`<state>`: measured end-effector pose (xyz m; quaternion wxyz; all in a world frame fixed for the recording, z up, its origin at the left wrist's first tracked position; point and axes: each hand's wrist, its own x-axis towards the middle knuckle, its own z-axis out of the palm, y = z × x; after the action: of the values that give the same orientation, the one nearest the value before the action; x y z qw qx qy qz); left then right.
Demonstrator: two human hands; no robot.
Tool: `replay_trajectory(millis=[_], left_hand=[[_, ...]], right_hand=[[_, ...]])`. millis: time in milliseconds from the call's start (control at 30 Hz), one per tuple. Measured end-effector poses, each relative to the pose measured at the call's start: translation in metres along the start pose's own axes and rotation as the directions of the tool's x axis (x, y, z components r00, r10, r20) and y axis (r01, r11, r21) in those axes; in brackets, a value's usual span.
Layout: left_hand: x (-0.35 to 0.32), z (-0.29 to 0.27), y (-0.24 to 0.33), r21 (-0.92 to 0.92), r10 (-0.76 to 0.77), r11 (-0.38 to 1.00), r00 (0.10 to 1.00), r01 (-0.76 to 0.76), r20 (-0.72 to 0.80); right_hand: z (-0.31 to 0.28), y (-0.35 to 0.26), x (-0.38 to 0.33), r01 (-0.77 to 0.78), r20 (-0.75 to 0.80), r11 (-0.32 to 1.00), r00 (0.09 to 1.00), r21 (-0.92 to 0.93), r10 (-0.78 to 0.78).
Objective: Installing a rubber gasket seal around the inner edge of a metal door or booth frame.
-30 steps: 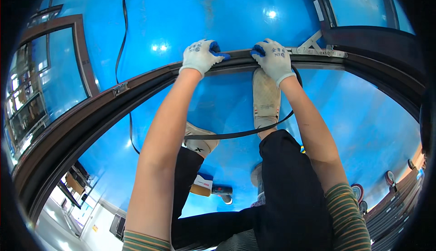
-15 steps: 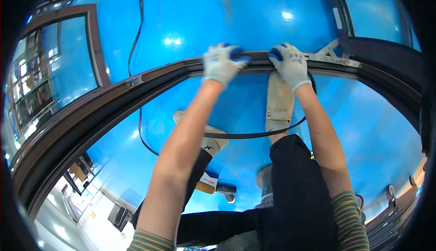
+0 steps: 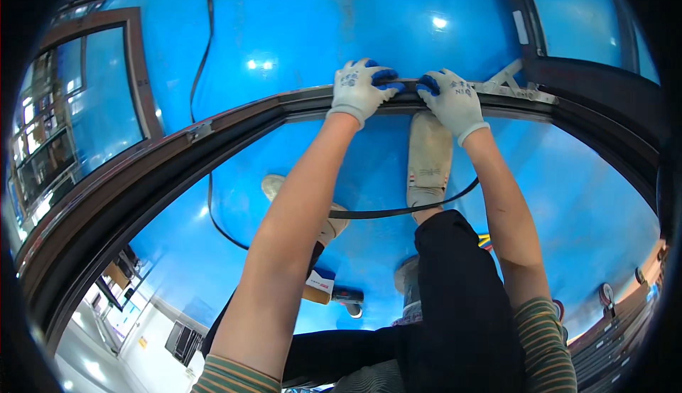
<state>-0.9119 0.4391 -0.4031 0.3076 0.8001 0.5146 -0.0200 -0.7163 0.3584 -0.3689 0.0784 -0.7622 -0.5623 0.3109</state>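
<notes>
My left hand (image 3: 360, 89), in a white work glove with blue palm and fingertips, is closed on the near-middle stretch of a dark brown frame (image 3: 241, 119) that arches across the view. Right beside it, my right hand (image 3: 449, 101), gloved alike, has its fingers curled down on the same rail, thumb side toward the left hand. A long black rubber strip (image 3: 383, 214) hangs in a loop below the frame. One end of the loop goes behind my right forearm toward that hand; the fingertips hide how it meets the rail.
At the rail's right lies a pale metal bracket (image 3: 508, 80), near a second dark frame (image 3: 597, 73). Another brown glazed frame (image 3: 135, 73) stands at left. My shoe (image 3: 430, 151) is under the rail. A power tool (image 3: 348, 298) and a small box (image 3: 321, 285) lie on the blue floor (image 3: 284, 30).
My left hand has slid right along the rail, nearer to my right hand, and its fingers have closed down on it. The right hand stays at nearly the same spot. The view has shifted slightly.
</notes>
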Motion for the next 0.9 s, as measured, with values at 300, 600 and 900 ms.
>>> replay_trajectory(millis=[300,600,900], left_hand=[[-0.004,-0.008,-0.001,-0.041,-0.017,0.999,1.0,0.016,-0.022],[0.0,0.008,-0.011,-0.23,0.052,0.972,0.998,-0.042,0.041],[-0.003,-0.002,-0.02,-0.274,0.084,0.957,0.996,-0.092,-0.04]], right_hand=[[-0.068,0.065,-0.011,-0.267,0.233,0.94,0.948,0.212,0.217],[-0.064,0.08,-0.044,0.15,-0.479,0.936,0.826,-0.32,-0.296],[0.013,0.168,-0.352,-0.917,0.661,0.369,0.372,0.152,0.652]])
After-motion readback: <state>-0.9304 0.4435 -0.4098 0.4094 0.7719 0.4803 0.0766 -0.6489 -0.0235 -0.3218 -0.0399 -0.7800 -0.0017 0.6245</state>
